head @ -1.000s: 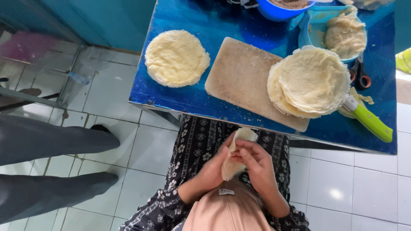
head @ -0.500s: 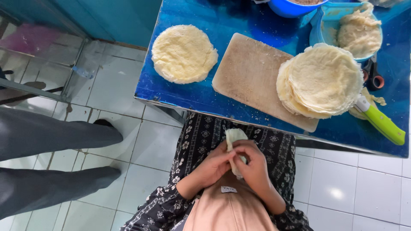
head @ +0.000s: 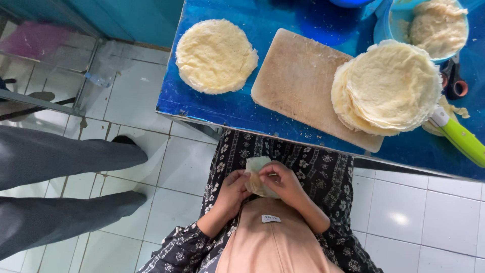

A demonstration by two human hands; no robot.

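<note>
Both my hands are down at my lap, below the blue table's (head: 222, 108) edge, folded around one pale thin wrapper (head: 256, 177). My left hand (head: 233, 191) grips its left side and my right hand (head: 284, 184) covers its right side with fingers curled over it. Part of the wrapper sticks up between my thumbs; the rest is hidden. On the table above lie a wooden cutting board (head: 303, 83), a tall stack of round wrappers (head: 389, 87) at its right end, and a single round flat wrapper pile (head: 215, 55) on the left.
A blue bowl with dough-like filling (head: 435, 25) stands at the table's back right. A green-handled tool (head: 462, 139) and scissors (head: 453, 83) lie at the right. Another person's grey-trousered legs (head: 65, 182) stretch across the white tiled floor on the left.
The wrapper has been folded smaller between my hands and both hands have drawn lower toward my body. The view has shifted slightly over the table.
</note>
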